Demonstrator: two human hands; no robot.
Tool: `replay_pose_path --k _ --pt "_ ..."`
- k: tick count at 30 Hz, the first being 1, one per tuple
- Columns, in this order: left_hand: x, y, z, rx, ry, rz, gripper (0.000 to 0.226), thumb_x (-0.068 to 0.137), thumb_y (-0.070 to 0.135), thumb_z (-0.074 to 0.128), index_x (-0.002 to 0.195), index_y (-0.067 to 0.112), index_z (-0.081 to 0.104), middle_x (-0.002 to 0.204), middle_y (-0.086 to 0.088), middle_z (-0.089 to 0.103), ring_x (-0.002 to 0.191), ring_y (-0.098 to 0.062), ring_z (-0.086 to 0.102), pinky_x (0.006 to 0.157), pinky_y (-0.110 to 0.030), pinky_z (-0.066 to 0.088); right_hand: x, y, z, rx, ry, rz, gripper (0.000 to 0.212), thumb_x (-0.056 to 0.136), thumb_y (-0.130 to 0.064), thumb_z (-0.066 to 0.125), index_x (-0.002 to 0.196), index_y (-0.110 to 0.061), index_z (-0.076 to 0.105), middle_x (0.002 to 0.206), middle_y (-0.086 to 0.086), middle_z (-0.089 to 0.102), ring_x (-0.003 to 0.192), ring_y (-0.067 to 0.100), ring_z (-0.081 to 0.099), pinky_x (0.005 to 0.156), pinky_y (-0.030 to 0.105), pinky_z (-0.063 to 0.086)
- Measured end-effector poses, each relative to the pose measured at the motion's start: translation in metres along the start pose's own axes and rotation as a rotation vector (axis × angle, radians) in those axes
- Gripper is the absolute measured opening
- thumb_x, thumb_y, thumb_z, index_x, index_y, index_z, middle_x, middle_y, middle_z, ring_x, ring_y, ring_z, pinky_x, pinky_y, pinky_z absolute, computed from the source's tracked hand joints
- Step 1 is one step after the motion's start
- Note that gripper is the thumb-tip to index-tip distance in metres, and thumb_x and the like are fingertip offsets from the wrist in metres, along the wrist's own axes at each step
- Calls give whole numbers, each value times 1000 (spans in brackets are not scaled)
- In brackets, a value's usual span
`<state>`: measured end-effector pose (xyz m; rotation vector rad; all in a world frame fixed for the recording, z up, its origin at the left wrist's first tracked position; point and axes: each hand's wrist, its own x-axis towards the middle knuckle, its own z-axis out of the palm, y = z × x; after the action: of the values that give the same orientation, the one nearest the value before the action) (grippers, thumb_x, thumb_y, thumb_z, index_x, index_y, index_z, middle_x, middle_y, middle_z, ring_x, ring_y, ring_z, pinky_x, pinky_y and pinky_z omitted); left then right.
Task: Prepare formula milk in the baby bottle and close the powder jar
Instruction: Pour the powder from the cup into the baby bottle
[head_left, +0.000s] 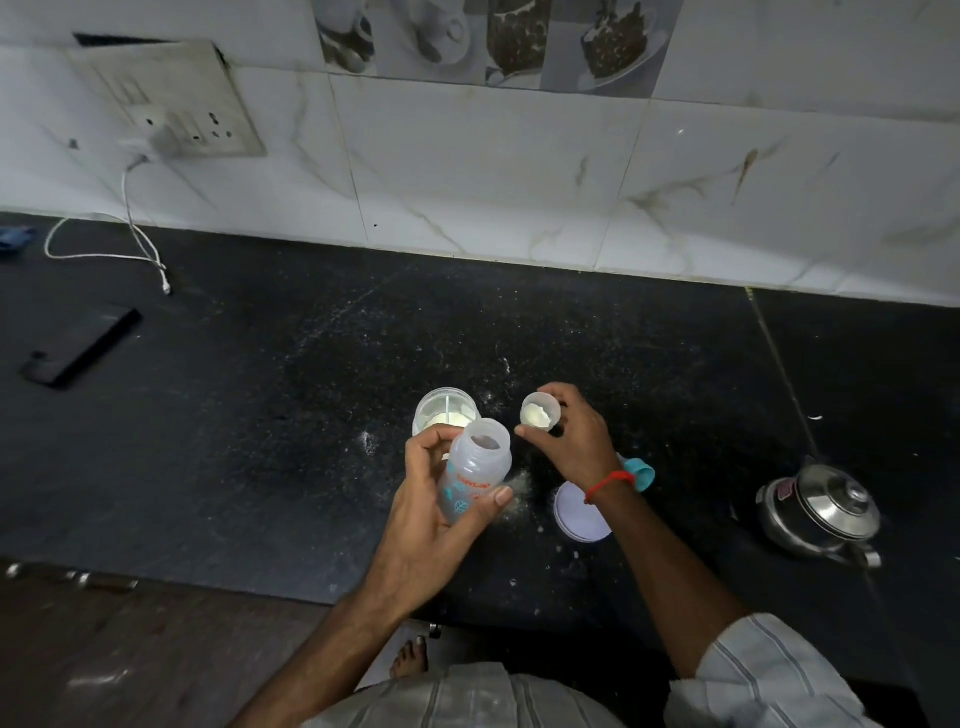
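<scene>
My left hand (431, 499) grips the clear baby bottle (475, 475), which is tilted with its open mouth up and to the right. My right hand (571, 436) pinches a small clear scoop cup (540, 411) holding white powder, just right of the bottle mouth. Behind the bottle on the black counter stands the open powder jar (444, 410) with powder inside. A white round lid (576, 512) lies flat on the counter under my right wrist. The teal bottle cap (640, 474) lies beside it, partly hidden by the wrist.
Spilled powder (517, 491) dusts the counter near the bottle. A steel kettle (821, 512) stands at the right. A black phone (80, 345) and a white charging cable (137, 244) lie at the far left. The tiled wall (493, 171) runs behind.
</scene>
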<state>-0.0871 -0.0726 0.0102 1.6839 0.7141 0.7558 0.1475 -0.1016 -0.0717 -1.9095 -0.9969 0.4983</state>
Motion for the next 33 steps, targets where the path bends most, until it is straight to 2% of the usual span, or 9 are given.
replay_pose_path --k 4,7,12,14,17,19,22,30,33 --pt "8 -7 12 20 -53 -24 58 86 30 82 127 40 43 126 20 65 114 -8 67 87 -20 56 -23 -26 -34 133 16 -128 64 79 -15 88 131 -37 58 128 0 54 119 15 62 98 24 55" --pt "15 -8 23 7 -84 -40 58 82 36 80 128 35 44 129 11 65 115 -6 67 87 -21 56 -40 -46 -60 237 -52 -187 75 80 -12 86 138 -42 51 130 -5 52 122 10 58 102 27 53" --pt "20 -6 42 -18 -148 -37 64 79 40 80 131 27 45 131 10 61 118 -2 63 89 -19 55 -62 -67 -86 390 15 -188 72 75 -2 87 123 -36 45 124 -2 59 113 8 64 90 25 56" --pt "20 -7 48 -23 -170 -22 62 81 37 82 131 28 45 131 8 62 119 -6 63 91 -21 56 -69 -73 -93 378 33 -214 69 73 -12 91 118 -42 48 125 0 59 114 13 65 90 28 58" --pt "20 -7 52 -16 -195 4 61 83 33 83 131 33 45 133 8 61 122 -8 63 95 -26 57 -77 -80 -101 235 30 -261 58 72 -36 86 114 -56 51 125 -13 56 115 19 64 87 36 62" --pt "20 -7 52 -14 -201 19 62 83 32 84 132 31 45 133 7 61 123 -9 63 96 -28 57 -81 -81 -103 153 22 -293 54 74 -39 84 118 -51 54 126 -14 57 115 22 64 85 43 62" --pt "20 -5 53 -18 -203 32 63 83 35 82 133 32 44 134 8 61 124 -9 62 97 -29 57 -84 -81 -105 118 28 -316 52 78 -35 83 124 -36 59 129 1 60 117 26 64 85 48 60" --pt "20 -3 56 -42 -210 41 66 83 42 80 136 30 43 136 12 59 127 -10 61 100 -37 57 -89 -89 -112 20 -14 -355 56 86 -30 78 138 -20 61 133 3 54 122 25 59 90 43 59" --pt "19 0 56 -73 -217 45 66 84 42 80 136 31 42 136 13 59 127 -10 61 99 -34 58 -90 -97 -113 -24 3 -369 57 87 -28 78 140 -16 61 132 5 55 121 21 59 95 33 57"
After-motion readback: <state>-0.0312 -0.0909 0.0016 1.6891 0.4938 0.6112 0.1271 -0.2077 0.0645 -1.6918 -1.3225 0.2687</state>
